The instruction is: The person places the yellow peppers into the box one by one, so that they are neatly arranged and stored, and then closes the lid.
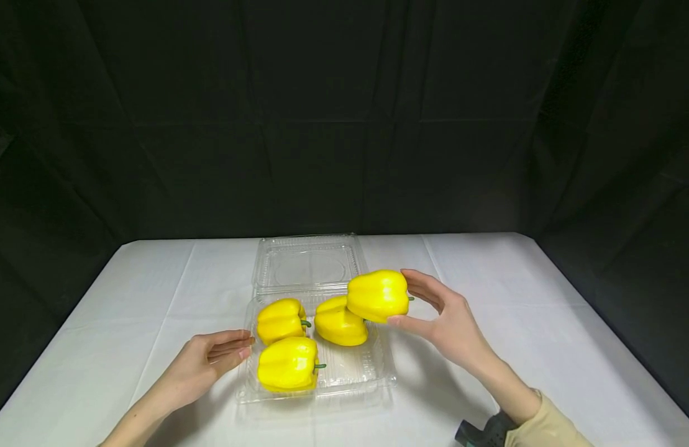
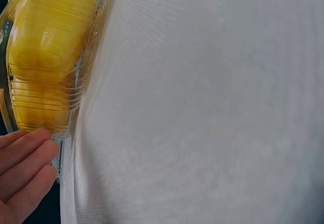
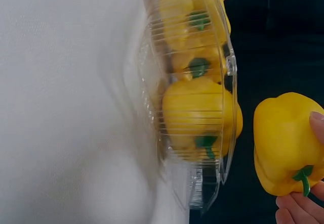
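My right hand (image 1: 450,316) grips a yellow bell pepper (image 1: 379,296) by its stem end, thumb below and fingers behind. This pepper is held above the right part of a clear plastic clamshell container (image 1: 350,366). In the right wrist view, the held pepper (image 3: 286,138) hangs apart from the container wall (image 3: 230,64). Inside the container lie three more yellow peppers: one at the back left (image 1: 279,320), one at the front left (image 1: 287,365) and one farther right (image 1: 340,324). At the container's left side is my left hand (image 1: 201,366), its extended fingers (image 2: 30,148) right at the wall.
The container's hinged lid (image 1: 305,264) lies open toward the back of the white-covered table (image 1: 126,298). Black cloth (image 1: 333,124) surrounds the table at the back and sides. A dark device (image 1: 486,430) sits at the right wrist by a beige sleeve (image 1: 548,425).
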A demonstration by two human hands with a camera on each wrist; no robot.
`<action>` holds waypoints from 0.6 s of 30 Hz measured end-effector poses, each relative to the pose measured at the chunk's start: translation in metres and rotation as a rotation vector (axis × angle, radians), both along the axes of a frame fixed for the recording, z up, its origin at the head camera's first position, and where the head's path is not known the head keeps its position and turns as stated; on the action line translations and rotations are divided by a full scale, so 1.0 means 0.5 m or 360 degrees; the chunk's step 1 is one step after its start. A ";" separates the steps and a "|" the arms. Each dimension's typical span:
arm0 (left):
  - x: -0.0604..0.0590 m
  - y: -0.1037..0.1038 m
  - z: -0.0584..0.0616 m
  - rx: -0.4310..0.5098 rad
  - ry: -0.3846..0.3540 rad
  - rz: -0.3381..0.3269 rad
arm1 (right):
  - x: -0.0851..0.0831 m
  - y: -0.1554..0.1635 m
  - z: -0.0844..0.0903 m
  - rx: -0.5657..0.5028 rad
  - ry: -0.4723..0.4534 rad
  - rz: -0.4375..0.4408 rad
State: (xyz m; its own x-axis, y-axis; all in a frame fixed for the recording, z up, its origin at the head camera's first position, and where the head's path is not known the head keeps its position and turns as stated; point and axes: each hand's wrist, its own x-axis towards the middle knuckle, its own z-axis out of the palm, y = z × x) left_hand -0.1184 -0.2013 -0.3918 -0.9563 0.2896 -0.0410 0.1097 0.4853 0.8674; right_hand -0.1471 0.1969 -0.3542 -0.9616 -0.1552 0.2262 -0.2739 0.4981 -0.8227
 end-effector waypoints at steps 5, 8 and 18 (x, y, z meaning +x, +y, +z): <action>0.000 0.001 0.002 -0.0009 0.0012 0.0002 | 0.006 -0.003 0.004 0.0003 0.0002 0.0032; 0.001 0.002 0.002 -0.0015 0.0016 0.0005 | 0.008 -0.006 0.006 0.0001 0.0001 0.0060; 0.002 0.003 0.005 -0.0035 0.0010 0.0010 | 0.018 -0.016 0.006 0.0002 0.0061 0.0216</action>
State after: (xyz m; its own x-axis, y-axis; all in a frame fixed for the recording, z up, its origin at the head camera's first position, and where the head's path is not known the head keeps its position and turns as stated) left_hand -0.1176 -0.1999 -0.3895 -0.9584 0.2825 -0.0416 0.1117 0.5052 0.8557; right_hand -0.1380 0.1887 -0.3514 -0.9225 -0.2832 0.2623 -0.3700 0.4553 -0.8098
